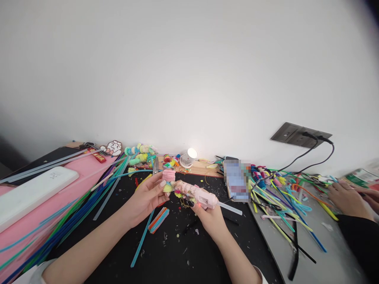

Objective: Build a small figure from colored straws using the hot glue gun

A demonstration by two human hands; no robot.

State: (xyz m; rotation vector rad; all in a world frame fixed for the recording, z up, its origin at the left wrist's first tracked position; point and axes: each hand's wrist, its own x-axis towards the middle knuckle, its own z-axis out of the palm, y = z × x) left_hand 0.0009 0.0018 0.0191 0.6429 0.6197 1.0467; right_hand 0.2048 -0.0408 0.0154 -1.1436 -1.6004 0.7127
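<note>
- Gripping a fuzzy pink-and-yellow craft piece [168, 180], the left hand [145, 199] curls its fingers round it, just above the black mat [177, 256].
- Right hand [210, 217] wraps a pink glue gun [203, 196], front end right at the piece.
- Another person's hand [346, 197] rests among chenille stems [275, 197], well apart.

One glue gun [204, 198]; one phone [237, 180]; one pair of scissors [155, 165]; two plugs [308, 135]

Scissors [155, 166], phone [236, 180], wall socket [299, 135].
</note>
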